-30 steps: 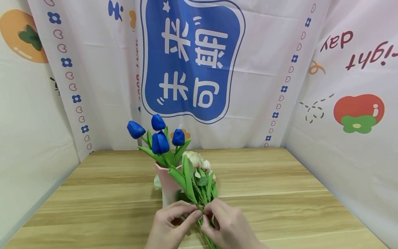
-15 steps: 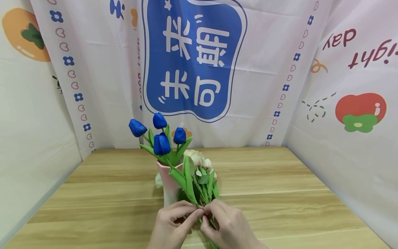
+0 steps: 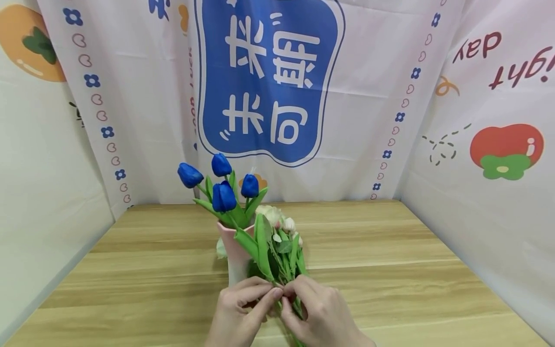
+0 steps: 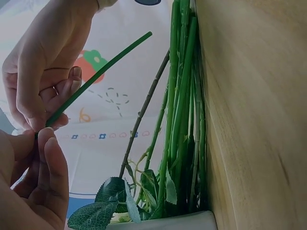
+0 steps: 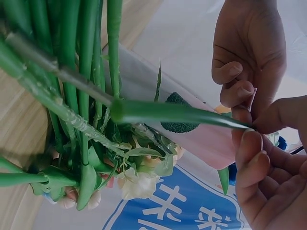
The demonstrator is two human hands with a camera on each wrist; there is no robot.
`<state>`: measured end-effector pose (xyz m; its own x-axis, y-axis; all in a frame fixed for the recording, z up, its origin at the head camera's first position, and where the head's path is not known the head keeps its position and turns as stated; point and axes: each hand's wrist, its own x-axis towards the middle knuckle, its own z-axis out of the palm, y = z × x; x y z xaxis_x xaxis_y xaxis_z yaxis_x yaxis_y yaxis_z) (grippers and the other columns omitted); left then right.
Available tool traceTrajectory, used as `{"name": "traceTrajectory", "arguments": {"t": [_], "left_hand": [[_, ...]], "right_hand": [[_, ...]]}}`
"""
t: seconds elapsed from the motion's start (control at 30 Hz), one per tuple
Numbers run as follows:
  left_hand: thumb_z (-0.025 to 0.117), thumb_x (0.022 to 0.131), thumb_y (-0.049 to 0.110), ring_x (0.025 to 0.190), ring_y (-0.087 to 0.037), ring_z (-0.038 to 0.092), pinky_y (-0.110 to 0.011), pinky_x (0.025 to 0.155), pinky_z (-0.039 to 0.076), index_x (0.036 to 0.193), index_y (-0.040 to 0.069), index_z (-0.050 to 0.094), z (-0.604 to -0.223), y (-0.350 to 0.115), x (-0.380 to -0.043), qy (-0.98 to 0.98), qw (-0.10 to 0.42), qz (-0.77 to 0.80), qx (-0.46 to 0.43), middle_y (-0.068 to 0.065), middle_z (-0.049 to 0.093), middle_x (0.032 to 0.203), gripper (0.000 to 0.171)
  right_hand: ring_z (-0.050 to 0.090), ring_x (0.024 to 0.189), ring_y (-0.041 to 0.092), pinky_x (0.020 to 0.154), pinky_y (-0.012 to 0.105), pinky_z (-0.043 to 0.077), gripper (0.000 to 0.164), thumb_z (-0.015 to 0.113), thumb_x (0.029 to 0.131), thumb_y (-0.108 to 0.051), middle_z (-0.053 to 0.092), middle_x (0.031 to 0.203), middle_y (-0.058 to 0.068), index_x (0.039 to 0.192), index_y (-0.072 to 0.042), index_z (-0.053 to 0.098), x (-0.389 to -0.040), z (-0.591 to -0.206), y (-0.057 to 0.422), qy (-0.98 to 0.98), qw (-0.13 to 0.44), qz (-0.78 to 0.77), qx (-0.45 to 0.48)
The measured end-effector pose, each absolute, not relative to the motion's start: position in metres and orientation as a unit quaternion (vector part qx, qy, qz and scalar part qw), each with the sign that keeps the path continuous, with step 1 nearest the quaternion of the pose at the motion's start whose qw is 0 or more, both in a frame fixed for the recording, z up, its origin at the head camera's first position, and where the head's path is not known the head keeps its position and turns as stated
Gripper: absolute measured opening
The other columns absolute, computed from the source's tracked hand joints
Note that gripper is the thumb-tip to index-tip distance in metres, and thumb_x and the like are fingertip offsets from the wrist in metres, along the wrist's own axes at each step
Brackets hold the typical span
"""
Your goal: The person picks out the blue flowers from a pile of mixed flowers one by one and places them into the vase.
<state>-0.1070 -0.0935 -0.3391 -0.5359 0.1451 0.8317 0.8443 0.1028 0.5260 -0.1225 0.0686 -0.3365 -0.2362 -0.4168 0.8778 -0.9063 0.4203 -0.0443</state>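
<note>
My left hand (image 3: 244, 308) and right hand (image 3: 318, 308) meet in front of the vase, each pinching the same green tulip stem (image 4: 103, 72) between thumb and fingertips. Its free end sticks out past the fingers (image 5: 250, 139) in the right wrist view. Long green leaves (image 3: 262, 246) rise from the pinched spot, and the stem seems to run up to the front blue tulip (image 3: 224, 196). Behind it stands a pink and white vase (image 3: 236, 248) with several blue tulips above its rim. The exact contact of the fingertips is partly hidden.
Right of the vase, a bunch of cream and pale pink flowers (image 3: 270, 215) lies on the wooden table (image 3: 390, 270), its green stems (image 4: 177, 96) pointing toward me. A printed white cloth (image 3: 368, 96) hangs behind and on both sides.
The head view has shifted slightly. Both hands stay at the same spot on the stem, with only tiny finger movements.
</note>
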Motion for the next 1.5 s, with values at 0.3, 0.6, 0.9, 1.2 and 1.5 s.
{"name": "traceTrajectory", "arguments": {"t": [0.3, 0.6, 0.9, 1.2, 1.5], "left_hand": [[0.062, 0.079, -0.008, 0.053, -0.008, 0.055, -0.017, 0.042, 0.048, 0.082, 0.008, 0.069, -0.347, -0.098, -0.115, -0.683, 0.311, -0.564, -0.343, -0.002, 0.061, 0.074, 0.018], [0.061, 0.079, -0.011, 0.052, -0.012, 0.055, -0.019, 0.038, 0.047, 0.085, 0.005, 0.069, -0.325, -0.103, -0.110, -0.679, 0.321, -0.576, -0.322, -0.008, 0.063, 0.079, 0.019], [0.060, 0.079, -0.011, 0.047, -0.011, 0.053, -0.020, 0.037, 0.047, 0.082, -0.003, 0.067, -0.299, -0.123, -0.113, -0.684, 0.364, -0.567, -0.279, -0.004, 0.059, 0.061, 0.011], [0.057, 0.088, 0.011, 0.046, -0.015, 0.054, -0.025, 0.037, 0.048, 0.092, 0.006, 0.068, -0.299, -0.152, -0.133, -0.715, 0.355, -0.579, -0.165, -0.001, 0.059, 0.058, 0.013], [0.053, 0.090, 0.013, 0.043, -0.015, 0.051, -0.023, 0.035, 0.046, 0.095, 0.004, 0.067, -0.283, -0.169, -0.144, -0.710, 0.422, -0.541, -0.155, -0.001, 0.058, 0.058, 0.017]], "right_hand": [[0.035, 0.055, -0.007, 0.045, -0.002, 0.027, 0.006, 0.052, 0.083, -0.010, 0.047, 0.070, -0.010, 0.083, -0.011, 0.058, -0.129, -0.341, 0.084, -0.741, 0.401, 0.307, 0.443], [0.038, 0.052, -0.004, 0.043, 0.001, 0.032, 0.004, 0.055, 0.083, -0.007, 0.050, 0.074, -0.010, 0.084, -0.010, 0.058, -0.138, -0.345, 0.102, -0.742, 0.394, 0.335, 0.426], [0.038, 0.052, -0.003, 0.042, 0.003, 0.032, 0.017, 0.059, 0.078, -0.001, 0.049, 0.074, -0.014, 0.086, -0.015, 0.058, -0.142, -0.345, 0.109, -0.762, 0.385, 0.348, 0.388], [0.038, 0.052, -0.003, 0.043, 0.003, 0.032, 0.019, 0.060, 0.078, 0.000, 0.049, 0.074, -0.014, 0.086, -0.017, 0.057, -0.142, -0.345, 0.109, -0.765, 0.381, 0.349, 0.384], [0.039, 0.051, -0.003, 0.042, 0.003, 0.033, 0.017, 0.060, 0.077, 0.001, 0.050, 0.072, -0.011, 0.085, -0.014, 0.058, -0.143, -0.348, 0.110, -0.764, 0.372, 0.354, 0.390]]}}
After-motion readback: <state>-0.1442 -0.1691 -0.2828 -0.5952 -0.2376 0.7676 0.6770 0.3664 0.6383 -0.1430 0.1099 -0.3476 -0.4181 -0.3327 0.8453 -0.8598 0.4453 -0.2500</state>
